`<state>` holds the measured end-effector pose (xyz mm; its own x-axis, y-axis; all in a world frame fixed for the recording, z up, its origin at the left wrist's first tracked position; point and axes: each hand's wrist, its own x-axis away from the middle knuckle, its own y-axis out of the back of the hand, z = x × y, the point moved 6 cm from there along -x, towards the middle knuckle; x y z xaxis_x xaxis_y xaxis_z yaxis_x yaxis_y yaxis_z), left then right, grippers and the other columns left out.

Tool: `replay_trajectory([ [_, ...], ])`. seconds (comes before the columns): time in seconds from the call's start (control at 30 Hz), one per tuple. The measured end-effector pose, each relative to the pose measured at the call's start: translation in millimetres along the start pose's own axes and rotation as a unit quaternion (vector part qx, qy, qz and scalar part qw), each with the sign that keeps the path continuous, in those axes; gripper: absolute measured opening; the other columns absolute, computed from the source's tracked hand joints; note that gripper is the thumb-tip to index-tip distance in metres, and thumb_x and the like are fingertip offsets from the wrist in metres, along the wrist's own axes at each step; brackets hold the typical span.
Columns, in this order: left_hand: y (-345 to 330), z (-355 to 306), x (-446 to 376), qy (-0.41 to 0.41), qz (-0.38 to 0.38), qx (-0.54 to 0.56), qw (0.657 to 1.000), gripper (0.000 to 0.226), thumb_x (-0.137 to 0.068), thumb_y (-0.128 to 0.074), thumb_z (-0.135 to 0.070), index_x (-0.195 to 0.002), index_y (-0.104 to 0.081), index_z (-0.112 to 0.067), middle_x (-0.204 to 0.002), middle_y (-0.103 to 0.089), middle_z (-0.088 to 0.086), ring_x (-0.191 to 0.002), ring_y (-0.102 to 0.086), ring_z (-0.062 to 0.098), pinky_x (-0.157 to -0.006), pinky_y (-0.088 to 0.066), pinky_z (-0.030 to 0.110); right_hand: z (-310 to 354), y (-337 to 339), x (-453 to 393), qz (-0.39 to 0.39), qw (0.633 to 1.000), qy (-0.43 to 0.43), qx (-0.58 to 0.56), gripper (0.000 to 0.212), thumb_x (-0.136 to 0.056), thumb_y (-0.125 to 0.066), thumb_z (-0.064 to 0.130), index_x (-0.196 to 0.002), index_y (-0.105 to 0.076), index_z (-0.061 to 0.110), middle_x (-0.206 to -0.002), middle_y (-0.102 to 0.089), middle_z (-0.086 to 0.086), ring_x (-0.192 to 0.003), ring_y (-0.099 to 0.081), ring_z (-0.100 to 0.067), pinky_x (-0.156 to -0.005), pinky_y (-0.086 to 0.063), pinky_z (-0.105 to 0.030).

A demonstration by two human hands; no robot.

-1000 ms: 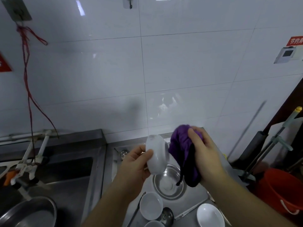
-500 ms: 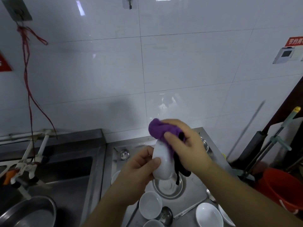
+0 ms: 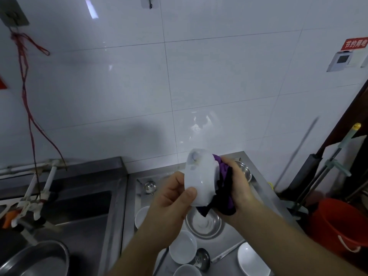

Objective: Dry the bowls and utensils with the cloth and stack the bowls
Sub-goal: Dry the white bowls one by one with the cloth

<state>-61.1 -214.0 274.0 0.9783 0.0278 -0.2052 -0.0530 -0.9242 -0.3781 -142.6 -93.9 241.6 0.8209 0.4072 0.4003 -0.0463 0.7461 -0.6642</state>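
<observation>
Fingers and thumb of the left hand [image 3: 171, 198] curl around the rim of a white bowl [image 3: 200, 179], which is held on its side above a steel counter [image 3: 235, 239], its base turned toward the tiled wall [image 3: 179, 76]. Fingers of the right hand [image 3: 238, 189] close around a bunched purple cloth [image 3: 224, 172] and press it into the mouth of the white bowl; cloth and bowl are touching, and a dark fold of the cloth hangs below the bowl's lower edge.

Directly beneath the white bowl, a shallow steel bowl [image 3: 204, 223] sits upright on the counter. Nearer the camera from the steel bowl stands a second white bowl [image 3: 182, 249], with a ladle [image 3: 202, 257] just beside it on the right and the rim of a third white bowl [image 3: 186, 270] at the frame's lower edge. Right of the ladle rests another white dish [image 3: 252, 259]. Left of the steel bowl, a further white bowl [image 3: 141, 216] is partly hidden behind the left forearm. Beyond the right hand, a small steel bowl [image 3: 246, 171] sits near the wall, and a small metal ladle [image 3: 149, 187] lies left of the held bowl.

Left of the counter is a steel sink [image 3: 79, 208] holding a large steel basin [image 3: 37, 259]. A red bucket [image 3: 338, 224] stands right of the counter.
</observation>
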Motion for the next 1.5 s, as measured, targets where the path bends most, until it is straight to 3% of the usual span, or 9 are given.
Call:
replay_trajectory([
  [0.1, 4.1, 7.5, 0.2, 0.033, -0.005, -0.019, 0.999, 0.033, -0.091, -0.073, -0.024, -0.121, -0.073, -0.012, -0.118, -0.072, 0.024, -0.106, -0.070, 0.038, -0.096, -0.058, 0.051, 10.7, 6.4, 2.6, 0.000, 0.999, 0.005, 0.034, 0.035, -0.084, -0.070, 0.048, -0.096, -0.083, 0.018, -0.092, -0.076, -0.012, -0.077, -0.076, -0.029, -0.067, -0.062, -0.041],
  [0.33, 13.2, -9.5, -10.4, 0.164, -0.012, 0.062, 0.984, 0.031, -0.088, -0.069, -0.024, -0.114, -0.081, -0.011, -0.118, -0.077, 0.022, -0.100, -0.078, 0.033, -0.076, -0.065, 0.039, 35.7, -1.0, 6.9, -0.011, 0.984, -0.020, 0.176, 0.052, -0.083, -0.077, 0.050, -0.115, -0.081, 0.009, -0.110, -0.077, -0.022, -0.087, -0.073, -0.032, -0.077, -0.064, -0.040],
  [0.43, 8.4, -8.6, -8.3, 0.146, 0.000, 0.047, 0.988, 0.033, -0.086, -0.073, -0.028, -0.114, -0.081, -0.015, -0.118, -0.077, 0.021, -0.102, -0.078, 0.033, -0.078, -0.065, 0.038, 32.7, -4.0, 7.0, -0.039, 0.988, -0.015, 0.150, 0.053, -0.086, -0.073, 0.049, -0.118, -0.079, 0.007, -0.125, -0.073, -0.026, -0.095, -0.070, -0.035, -0.100, -0.058, -0.053],
  [0.53, 4.9, -2.5, -6.0, 0.119, -0.008, 0.022, 0.993, 0.035, -0.086, -0.072, -0.032, -0.117, -0.079, -0.017, -0.121, -0.075, 0.022, -0.108, -0.075, 0.037, -0.083, -0.064, 0.041, 28.1, -3.2, 8.6, -0.051, 0.991, -0.025, 0.125, 0.036, -0.091, -0.068, 0.044, -0.091, -0.084, 0.012, -0.096, -0.077, -0.018, -0.077, -0.072, -0.031, -0.077, -0.063, -0.043],
  [0.67, -2.9, 1.6, -5.5, 0.044, -0.009, -0.051, 0.998, 0.031, -0.096, -0.067, -0.026, -0.122, -0.072, -0.010, -0.120, -0.074, 0.022, -0.112, -0.073, 0.039, -0.092, -0.062, 0.044, 15.1, -3.7, 13.4, -0.059, 0.996, -0.068, 0.025, 0.037, -0.088, -0.066, 0.038, -0.114, -0.072, 0.012, -0.105, -0.067, -0.017, -0.094, -0.064, -0.034, -0.087, -0.054, -0.044],
  [0.83, -10.3, -0.8, -3.7, -0.025, -0.019, -0.245, 0.969, 0.024, -0.101, -0.059, -0.019, -0.122, -0.071, -0.017, -0.106, -0.078, 0.003, -0.093, -0.074, 0.017, -0.080, -0.060, 0.028, 2.6, -10.2, 13.6, -0.032, 0.996, -0.073, -0.043, 0.033, -0.092, -0.062, 0.041, -0.099, -0.068, 0.009, -0.082, -0.068, -0.013, -0.073, -0.067, -0.029, -0.074, -0.054, -0.040],
  [1.13, 6.4, -6.5, -16.1, 0.065, -0.016, -0.018, 0.998, 0.032, -0.090, -0.073, -0.035, -0.120, -0.078, -0.028, -0.122, -0.076, 0.015, -0.110, -0.075, 0.036, -0.088, -0.063, 0.041, 21.4, -7.6, 6.1, -0.047, 0.998, -0.021, 0.041, 0.037, -0.096, -0.063, 0.045, -0.111, -0.074, 0.013, -0.102, -0.070, -0.016, -0.091, -0.065, -0.033, -0.081, -0.055, -0.043],
  [1.4, -1.7, 2.8, -17.8, 0.026, -0.049, -0.124, 0.991, 0.023, -0.105, -0.059, -0.007, -0.123, -0.072, -0.013, -0.115, -0.078, 0.013, -0.111, -0.074, 0.031, -0.093, -0.062, 0.039, 11.6, -12.9, 8.3, -0.084, 0.994, 0.038, 0.054, 0.046, -0.099, -0.065, 0.042, -0.126, -0.071, 0.005, -0.105, -0.075, -0.013, -0.083, -0.070, -0.031, -0.069, -0.055, -0.039],
  [1.5, -3.0, 3.3, -21.3, 0.037, -0.071, -0.153, 0.985, 0.019, -0.105, -0.060, -0.011, -0.122, -0.070, -0.010, -0.110, -0.079, 0.011, -0.107, -0.075, 0.026, -0.093, -0.060, 0.038, 16.8, -14.5, 13.4, -0.093, 0.980, 0.133, 0.111, 0.025, -0.097, -0.069, 0.039, -0.105, -0.079, 0.017, -0.100, -0.081, -0.010, -0.087, -0.079, -0.032, -0.069, -0.065, -0.038],
])
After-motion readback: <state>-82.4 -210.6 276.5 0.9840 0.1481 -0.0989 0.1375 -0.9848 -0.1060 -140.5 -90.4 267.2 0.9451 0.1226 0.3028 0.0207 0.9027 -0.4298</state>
